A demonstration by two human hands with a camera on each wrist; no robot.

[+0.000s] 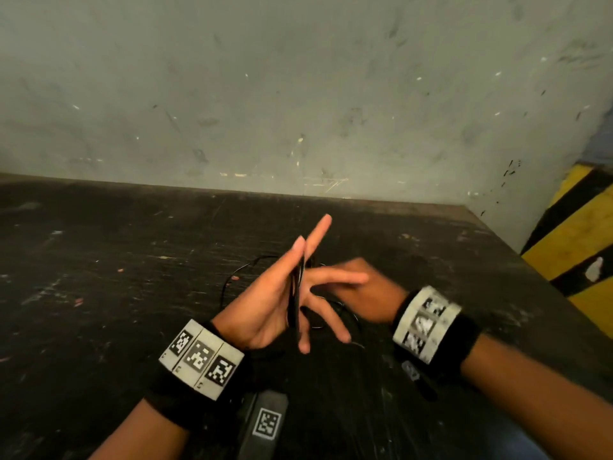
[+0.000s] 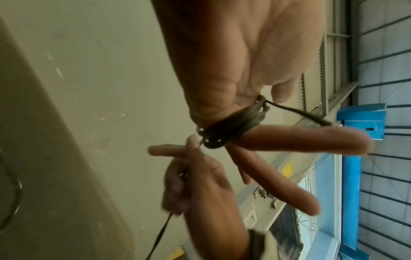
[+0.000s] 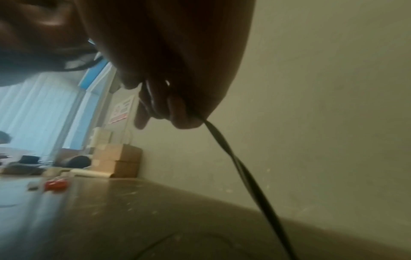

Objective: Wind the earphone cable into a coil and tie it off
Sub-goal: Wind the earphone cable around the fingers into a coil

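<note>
My left hand (image 1: 262,303) is raised over the dark table (image 1: 116,260) with its fingers straight and spread. The black earphone cable (image 1: 296,293) is wound in several turns around the base of those fingers; the left wrist view shows the coil (image 2: 224,130) tight there. Just behind, blurred, my right hand (image 1: 368,290) pinches a strand of the cable (image 3: 244,176) between its fingertips (image 3: 186,121), close to the coil. The loose rest of the cable (image 1: 232,280) trails in thin loops on the table under both hands.
A grey scuffed wall (image 1: 298,94) closes off the table's far edge. At the right stands a yellow-and-black striped post (image 1: 577,247), past the table's right edge. A black device with a square marker (image 1: 265,423) lies at the near edge between my forearms.
</note>
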